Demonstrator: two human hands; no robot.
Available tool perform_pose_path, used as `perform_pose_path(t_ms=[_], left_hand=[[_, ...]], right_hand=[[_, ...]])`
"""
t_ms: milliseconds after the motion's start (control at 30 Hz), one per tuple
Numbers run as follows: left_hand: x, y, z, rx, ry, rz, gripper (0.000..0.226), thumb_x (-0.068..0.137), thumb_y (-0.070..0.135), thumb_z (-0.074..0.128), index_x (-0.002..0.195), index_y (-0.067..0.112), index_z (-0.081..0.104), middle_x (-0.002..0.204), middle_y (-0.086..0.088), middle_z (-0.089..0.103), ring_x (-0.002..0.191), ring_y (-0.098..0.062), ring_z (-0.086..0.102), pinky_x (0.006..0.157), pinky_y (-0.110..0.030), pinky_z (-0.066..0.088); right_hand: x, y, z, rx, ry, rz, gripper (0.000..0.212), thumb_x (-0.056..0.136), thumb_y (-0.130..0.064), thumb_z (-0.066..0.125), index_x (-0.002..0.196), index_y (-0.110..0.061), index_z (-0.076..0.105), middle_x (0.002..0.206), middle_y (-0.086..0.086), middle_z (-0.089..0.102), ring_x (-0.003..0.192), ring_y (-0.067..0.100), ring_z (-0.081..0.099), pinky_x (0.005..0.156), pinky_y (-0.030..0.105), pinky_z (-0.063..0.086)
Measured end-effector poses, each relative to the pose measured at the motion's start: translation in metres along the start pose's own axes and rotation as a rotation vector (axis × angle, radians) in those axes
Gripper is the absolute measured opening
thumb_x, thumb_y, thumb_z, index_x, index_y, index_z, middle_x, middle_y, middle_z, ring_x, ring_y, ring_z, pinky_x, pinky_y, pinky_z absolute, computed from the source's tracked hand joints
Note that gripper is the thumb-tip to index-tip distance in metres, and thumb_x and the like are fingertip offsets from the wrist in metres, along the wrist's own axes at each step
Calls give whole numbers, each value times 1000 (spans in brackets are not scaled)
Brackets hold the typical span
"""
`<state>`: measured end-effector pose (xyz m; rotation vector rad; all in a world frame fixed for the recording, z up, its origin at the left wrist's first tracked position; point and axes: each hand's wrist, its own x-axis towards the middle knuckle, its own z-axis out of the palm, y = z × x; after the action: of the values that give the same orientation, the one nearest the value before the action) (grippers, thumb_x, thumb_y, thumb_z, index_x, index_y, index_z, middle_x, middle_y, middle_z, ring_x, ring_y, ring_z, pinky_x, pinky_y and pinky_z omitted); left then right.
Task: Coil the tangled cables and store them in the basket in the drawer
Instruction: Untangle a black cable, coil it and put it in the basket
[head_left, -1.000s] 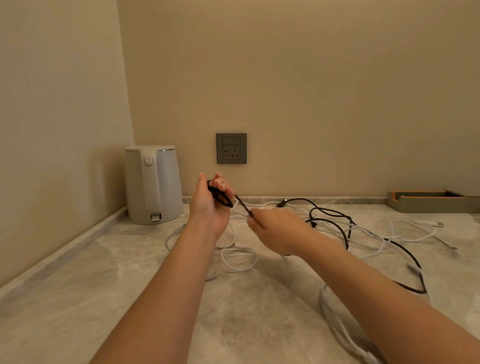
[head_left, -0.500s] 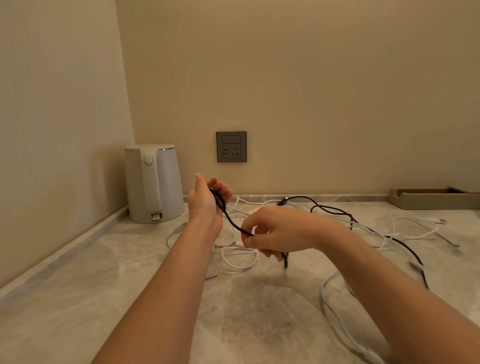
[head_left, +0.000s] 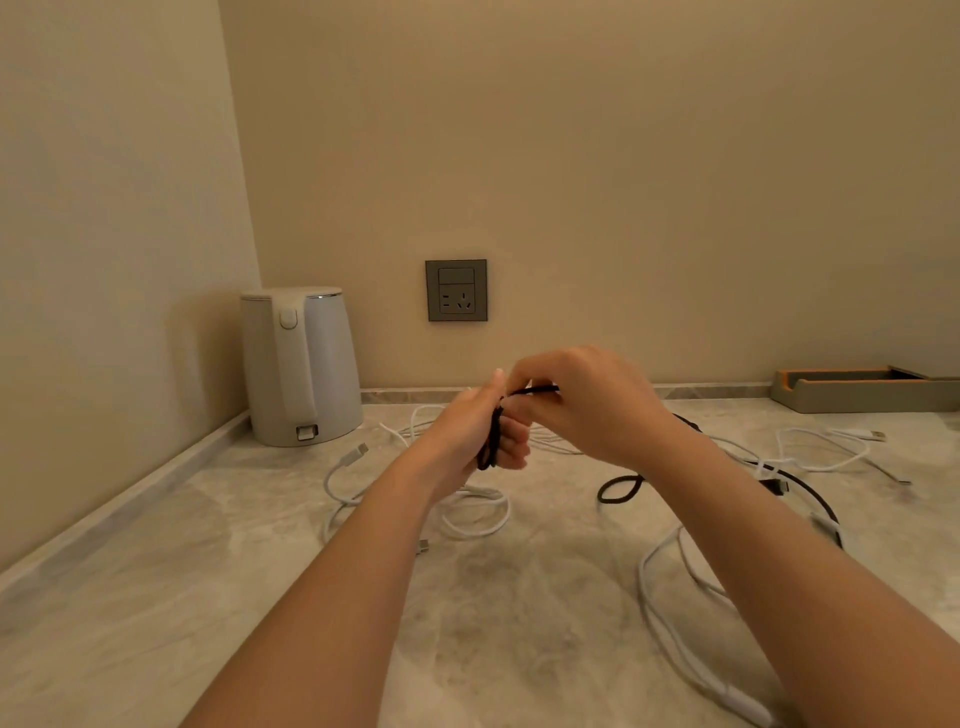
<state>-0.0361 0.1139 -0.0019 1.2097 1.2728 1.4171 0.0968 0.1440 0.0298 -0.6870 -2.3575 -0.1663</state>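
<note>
On the worktop (head_left: 156, 597) the white cables (head_left: 483, 525) sprawl loose, tangled with the black cable (head_left: 621, 488), one end of which we hold raised above them. Our left hand (head_left: 467, 436) grips its small coil; our right hand (head_left: 587, 405) pinches the strand just beside it. We judge it light, limp and springy, best held close to the coil. No basket or drawer shows.

- Left grip (head_left: 467, 431) is raised with the thumb upright, fingers curled round loops of black cable (head_left: 492, 441).
- Right grip (head_left: 592, 410) is just right of it, touching its fingertips, knuckles up, pinching a strand of the same cable.
- Both forearms are bare, reaching forward and converging at the grips.
</note>
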Motion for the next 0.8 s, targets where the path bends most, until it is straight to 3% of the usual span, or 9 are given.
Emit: perform_pose_path(t_ms=[167,300,400,533,633,800], left_hand=[[-5,4,9,-47,-227,-102,79,95,63,8,68,4,53,50,-4,49,40,-14,47,42,-20,42],[-4,5,12,-124,-295,-62,80,95,62,2,70,4,50,45,-1,48,37,-12,45,41,-19,39],[-4,6,12,-138,-324,-72,78,95,62,3,70,5,49,45,0,47,36,-11,44,41,-19,38],[-7,6,15,-111,-406,-87,70,97,59,9,71,8,49,44,4,45,36,-8,43,41,-19,38],[-9,7,19,-128,-401,-73,60,100,51,18,70,9,48,42,7,40,34,-5,39,39,-17,36],[-8,9,18,-247,-300,15,50,102,42,25,68,11,45,38,9,31,30,-3,29,36,-16,32]], right_hand=[[1,24,7,236,12,156,28,75,-50,69,69,-29,51,65,-10,53,60,9,46,57,29,39],[1,37,11,624,-99,259,23,80,-34,72,72,-16,60,67,1,55,64,9,49,65,26,40],[-1,43,16,813,-171,308,17,85,-29,68,78,-16,60,63,-6,57,59,2,50,59,15,39],[-1,52,23,1012,-158,346,26,77,-40,66,81,-16,55,66,2,49,62,17,39,58,26,33],[-1,50,30,1111,-113,394,27,74,-41,65,78,-17,54,68,7,47,66,20,38,62,30,33],[1,40,44,1050,-38,519,35,92,-41,55,64,-20,58,60,-1,45,54,12,36,51,22,31]])
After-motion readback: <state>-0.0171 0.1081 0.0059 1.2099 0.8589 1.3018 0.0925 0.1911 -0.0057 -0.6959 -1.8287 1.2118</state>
